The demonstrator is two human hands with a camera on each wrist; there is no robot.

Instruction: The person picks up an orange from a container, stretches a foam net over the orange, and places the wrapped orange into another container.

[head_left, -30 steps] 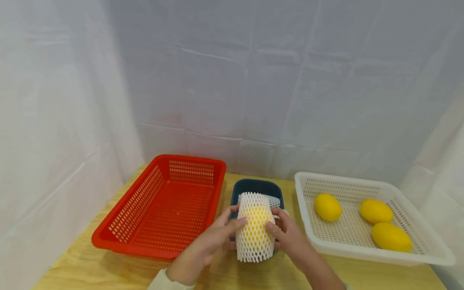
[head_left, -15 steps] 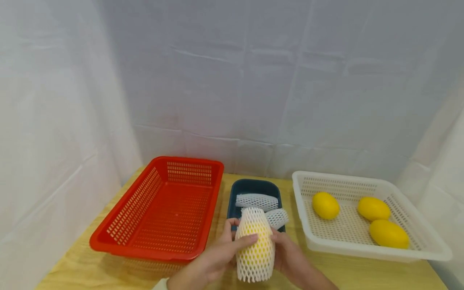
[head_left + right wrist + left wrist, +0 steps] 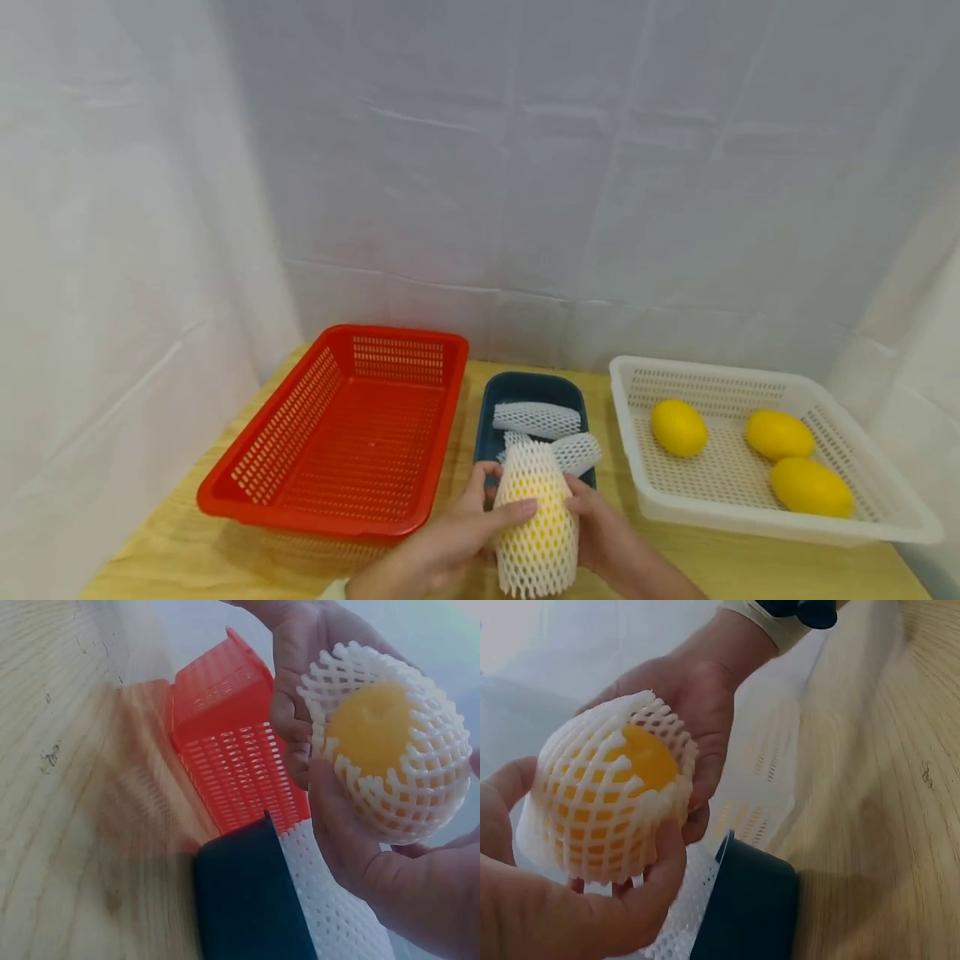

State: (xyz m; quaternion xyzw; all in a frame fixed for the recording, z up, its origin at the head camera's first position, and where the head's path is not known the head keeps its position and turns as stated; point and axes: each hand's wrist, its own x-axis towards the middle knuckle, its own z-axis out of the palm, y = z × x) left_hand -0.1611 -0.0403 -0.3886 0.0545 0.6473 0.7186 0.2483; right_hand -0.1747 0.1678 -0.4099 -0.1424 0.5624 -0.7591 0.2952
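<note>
Both hands hold a yellow lemon (image 3: pixel 646 759) inside a white foam net sleeve (image 3: pixel 534 533), low in front of the body. My left hand (image 3: pixel 461 533) grips the sleeve from the left, thumb laid across its front. On the other side my right hand (image 3: pixel 606 533) holds it, fingertips against the netting. One end of the fruit shows bare in the sleeve's open mouth in both wrist views. Just beyond the hands sits a dark blue bin (image 3: pixel 531 385) with several foam net sleeves (image 3: pixel 537 419) in it, one leaning over its right rim.
A red basket (image 3: pixel 367 442) with slotted walls stands to the left. At the right is a white basket (image 3: pixel 720 492) with three yellow lemons (image 3: pixel 678 427). All rest on a wooden table (image 3: pixel 172 542), with white sheeting (image 3: pixel 480 167) behind and at the sides.
The sleeved lemon has come down and closer to the body, uncovering the sleeves in the blue bin. My left thumb has moved further across the netting.
</note>
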